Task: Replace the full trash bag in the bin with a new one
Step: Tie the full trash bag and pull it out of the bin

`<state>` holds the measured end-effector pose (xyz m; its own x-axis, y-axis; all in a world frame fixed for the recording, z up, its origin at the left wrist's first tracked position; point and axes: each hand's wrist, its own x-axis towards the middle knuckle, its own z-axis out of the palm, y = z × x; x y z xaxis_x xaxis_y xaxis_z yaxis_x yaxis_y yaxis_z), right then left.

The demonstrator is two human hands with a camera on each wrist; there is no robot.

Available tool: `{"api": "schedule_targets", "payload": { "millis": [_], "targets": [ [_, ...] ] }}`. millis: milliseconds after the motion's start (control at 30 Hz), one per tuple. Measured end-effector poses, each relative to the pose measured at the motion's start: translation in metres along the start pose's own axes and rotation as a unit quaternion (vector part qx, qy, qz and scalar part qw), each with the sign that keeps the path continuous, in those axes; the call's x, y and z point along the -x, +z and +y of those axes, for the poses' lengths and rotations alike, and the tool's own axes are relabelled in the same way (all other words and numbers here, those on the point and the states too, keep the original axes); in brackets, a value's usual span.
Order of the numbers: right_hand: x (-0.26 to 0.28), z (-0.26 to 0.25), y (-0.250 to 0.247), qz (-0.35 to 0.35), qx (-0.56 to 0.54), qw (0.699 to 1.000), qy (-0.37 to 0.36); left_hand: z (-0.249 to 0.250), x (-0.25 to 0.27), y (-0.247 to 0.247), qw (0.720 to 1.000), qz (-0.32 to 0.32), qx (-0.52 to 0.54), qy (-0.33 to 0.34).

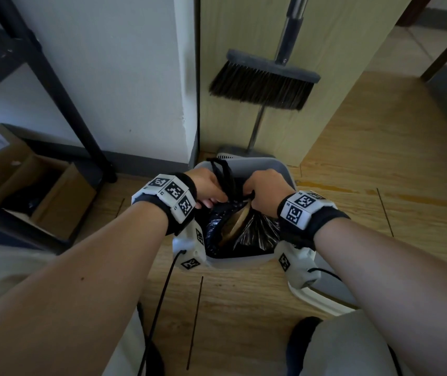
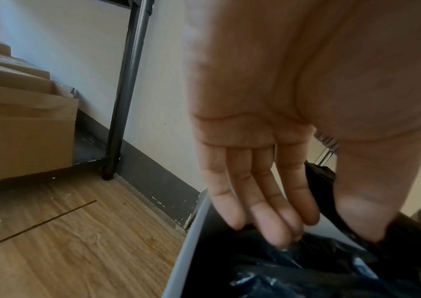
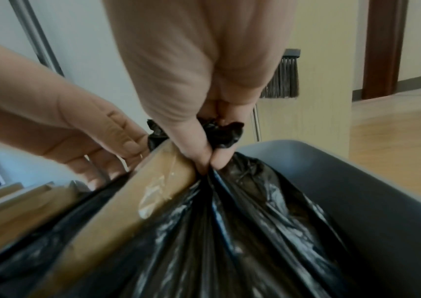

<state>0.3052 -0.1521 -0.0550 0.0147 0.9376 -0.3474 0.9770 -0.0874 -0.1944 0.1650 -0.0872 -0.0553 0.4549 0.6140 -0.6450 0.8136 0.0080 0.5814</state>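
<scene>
A grey bin (image 1: 279, 169) (image 2: 191, 242) (image 3: 357, 191) stands on the wooden floor with a full black trash bag (image 1: 254, 234) (image 2: 306, 272) (image 3: 229, 231) in it. A piece of brown cardboard (image 1: 237, 223) (image 3: 127, 201) sticks out of the bag's mouth. My right hand (image 1: 253, 196) (image 3: 209, 163) pinches the gathered right edge of the bag. My left hand (image 1: 216, 198) (image 2: 338, 227) (image 3: 117, 153) holds a black strip of the bag between thumb and forefinger, its other fingers straight on the plastic. Two loose bag ends rise between the hands.
A broom (image 1: 260, 85) and a dustpan (image 1: 230, 154) lean against the cabinet right behind the bin. At the left stand a black shelf leg (image 1: 81, 126) and an open cardboard box (image 1: 40, 191). A white and grey lid-like thing (image 1: 322, 302) lies at my right knee.
</scene>
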Motion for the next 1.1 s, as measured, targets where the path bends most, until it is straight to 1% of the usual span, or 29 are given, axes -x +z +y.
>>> {"api": "schedule_targets", "payload": {
  "millis": [133,233,333,400,500,633,733,833,900,967,1100],
  "targets": [
    [-0.003,-0.002,-0.004,0.039,-0.03,0.999,0.003,0.006,0.002,-0.001,0.998,0.043,0.022,0.031],
    [-0.001,-0.006,-0.009,0.063,-0.026,0.998,-0.003,0.009,0.005,-0.004,0.995,0.077,0.042,0.054],
    [0.003,-0.009,-0.018,0.086,-0.016,0.996,-0.013,0.012,0.008,-0.005,0.992,0.097,0.051,0.066],
    [0.001,-0.01,-0.026,0.093,-0.029,0.995,-0.001,0.013,0.011,-0.006,0.991,0.107,0.047,0.072],
    [-0.001,-0.01,-0.04,0.087,-0.077,0.992,0.038,0.016,0.015,-0.008,0.987,0.128,0.041,0.082],
    [0.009,-0.009,-0.054,0.156,-0.184,0.97,0.026,0.027,0.027,-0.013,0.981,0.155,0.008,0.114],
    [0.016,-0.009,-0.065,0.181,-0.208,0.961,0.025,0.042,0.039,-0.017,0.971,0.179,-0.019,0.155],
    [0.028,-0.011,-0.086,0.214,-0.216,0.952,0.02,0.057,0.049,-0.023,0.961,0.212,-0.042,0.172],
    [0.035,-0.014,-0.102,0.239,-0.22,0.946,0.018,0.067,0.056,-0.028,0.956,0.221,-0.053,0.184],
    [0.039,-0.019,-0.118,0.254,-0.219,0.942,0.025,0.076,0.064,-0.034,0.951,0.235,-0.05,0.195],
    [0.05,-0.022,-0.154,0.287,-0.206,0.935,0.03,0.093,0.083,-0.049,0.932,0.288,-0.023,0.218]
  ]
}}
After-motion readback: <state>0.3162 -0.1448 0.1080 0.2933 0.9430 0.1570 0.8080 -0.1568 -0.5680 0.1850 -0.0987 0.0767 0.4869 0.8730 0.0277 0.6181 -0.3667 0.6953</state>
